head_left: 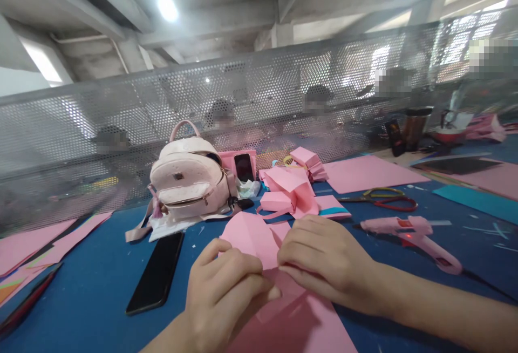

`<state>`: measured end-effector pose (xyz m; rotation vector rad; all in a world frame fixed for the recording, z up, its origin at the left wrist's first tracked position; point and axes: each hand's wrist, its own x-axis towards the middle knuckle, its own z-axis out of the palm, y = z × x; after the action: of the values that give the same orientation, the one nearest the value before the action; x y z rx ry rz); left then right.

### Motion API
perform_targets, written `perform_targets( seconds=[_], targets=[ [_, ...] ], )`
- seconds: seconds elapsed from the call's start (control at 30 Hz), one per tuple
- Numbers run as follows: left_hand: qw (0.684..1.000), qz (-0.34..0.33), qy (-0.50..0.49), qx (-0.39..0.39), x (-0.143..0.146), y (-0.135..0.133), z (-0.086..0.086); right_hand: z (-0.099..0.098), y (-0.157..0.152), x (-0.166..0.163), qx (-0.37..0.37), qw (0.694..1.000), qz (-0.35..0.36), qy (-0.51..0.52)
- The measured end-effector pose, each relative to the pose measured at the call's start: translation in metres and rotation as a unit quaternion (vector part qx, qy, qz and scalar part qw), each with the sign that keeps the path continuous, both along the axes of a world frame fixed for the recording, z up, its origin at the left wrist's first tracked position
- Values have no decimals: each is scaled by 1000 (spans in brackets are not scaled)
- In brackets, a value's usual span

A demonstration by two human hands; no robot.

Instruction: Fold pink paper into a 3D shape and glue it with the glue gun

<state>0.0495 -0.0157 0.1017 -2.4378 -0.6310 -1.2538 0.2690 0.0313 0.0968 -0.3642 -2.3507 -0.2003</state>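
Observation:
A pink paper piece point(247, 232) with a rounded top stands up between my hands, over a larger pink sheet point(307, 320) on the blue table. My left hand point(229, 288) has its fingers curled around the lower left of the piece. On the right side, my right hand point(324, 258) pinches the paper with bent fingers. The fingertips are partly hidden behind the paper and knuckles. Folded pink paper shapes point(293, 188) lie just beyond my hands. Right of my right hand rests a pink glue gun point(413, 234) with a small red light on.
A pale pink backpack point(186, 180) stands at the back, and a black phone point(156, 275) lies in front of it. Scissors point(384, 198) rest behind the glue gun. Pink sheets point(372, 174) lie at the back right. A perforated metal screen point(259, 104) crosses the far edge; people sit behind it.

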Motion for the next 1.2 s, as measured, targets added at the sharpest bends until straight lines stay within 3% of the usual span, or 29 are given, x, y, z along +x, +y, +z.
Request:
perform_targets(
  seconds=[0.27,0.37,0.57,0.87,1.2],
  targets=[
    [997,-3,51,62,3,0,-2,-1,2,1,-9,1000,1,1],
    [997,-6,69,39,-2,1,2,-1,3,1,-7,1000,9,3],
    [999,7,-25,-38,-8,11,-1,1,2,1,-7,1000,8,3],
    [997,50,-30,-54,1,16,-11,1,1,0,13,1000,0,18],
    [996,27,-46,-75,5,11,-14,-3,0,-1,5,1000,8,17]
  ],
)
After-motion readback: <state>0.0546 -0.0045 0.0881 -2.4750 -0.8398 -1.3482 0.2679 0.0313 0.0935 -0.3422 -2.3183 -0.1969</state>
